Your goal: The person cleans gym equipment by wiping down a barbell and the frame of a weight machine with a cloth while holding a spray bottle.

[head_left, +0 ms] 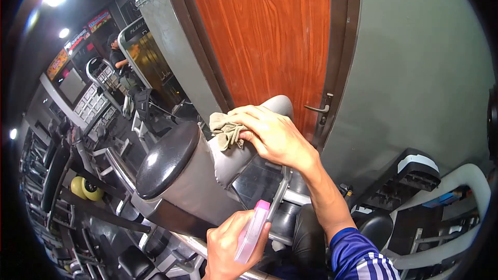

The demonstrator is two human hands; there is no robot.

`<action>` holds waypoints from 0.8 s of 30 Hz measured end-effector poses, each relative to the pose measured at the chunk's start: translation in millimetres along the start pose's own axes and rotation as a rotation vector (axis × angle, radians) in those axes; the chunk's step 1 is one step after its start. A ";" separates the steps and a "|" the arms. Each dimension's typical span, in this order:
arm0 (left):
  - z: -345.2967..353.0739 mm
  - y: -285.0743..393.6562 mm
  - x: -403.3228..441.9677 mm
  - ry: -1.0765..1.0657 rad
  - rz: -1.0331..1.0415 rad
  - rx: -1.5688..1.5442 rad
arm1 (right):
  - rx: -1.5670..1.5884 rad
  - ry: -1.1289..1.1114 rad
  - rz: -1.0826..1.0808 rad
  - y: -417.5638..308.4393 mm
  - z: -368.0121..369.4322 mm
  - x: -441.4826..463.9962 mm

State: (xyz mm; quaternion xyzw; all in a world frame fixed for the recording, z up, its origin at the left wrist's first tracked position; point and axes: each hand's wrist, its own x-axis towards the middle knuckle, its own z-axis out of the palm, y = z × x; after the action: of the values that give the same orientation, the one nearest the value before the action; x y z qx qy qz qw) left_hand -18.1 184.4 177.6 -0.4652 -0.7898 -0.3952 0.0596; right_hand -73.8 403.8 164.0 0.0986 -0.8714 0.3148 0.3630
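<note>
My right hand [272,137] is closed around a crumpled grey-green cloth [226,130] and presses it on a light grey gym pad [228,161]. The pad's far end curves up behind my knuckles. Lower down, my left hand [228,243] grips a translucent spray bottle [251,238] with a pink top [263,205], held upright at a slant. Left of the cloth stands a thick grey machine housing [199,186] with a glossy black rounded top [168,161]. My palms hide part of the cloth and the bottle.
A wood-grain door [264,36] with a metal handle [317,108] is straight ahead, beside a grey wall [420,72]. Gym machines crowd the left, where another person [122,62] stands far back. A black step platform [399,181] leans at the right near a curved grey frame [474,186].
</note>
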 end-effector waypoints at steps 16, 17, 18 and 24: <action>-1.5 0.1 -2.0 -0.034 -0.071 -0.026 | 0.043 0.099 -0.001 15.4 10.2 -10.1; -3.1 0.9 -1.2 -0.045 -0.076 -0.044 | 0.044 0.053 0.002 14.2 6.1 -8.1; -4.9 1.1 -1.6 -0.060 -0.080 -0.060 | 0.009 0.036 -0.018 11.8 3.3 -6.3; -1.7 -1.5 -8.3 -0.103 0.029 0.041 | 0.023 -0.043 -0.208 -4.1 -1.7 10.6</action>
State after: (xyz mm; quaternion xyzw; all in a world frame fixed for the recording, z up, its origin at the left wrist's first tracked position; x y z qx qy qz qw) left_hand -15.0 177.2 174.1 -0.4951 -0.7930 -0.3533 0.0341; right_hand -78.8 402.2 174.2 0.1995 -0.8604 0.2832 0.3737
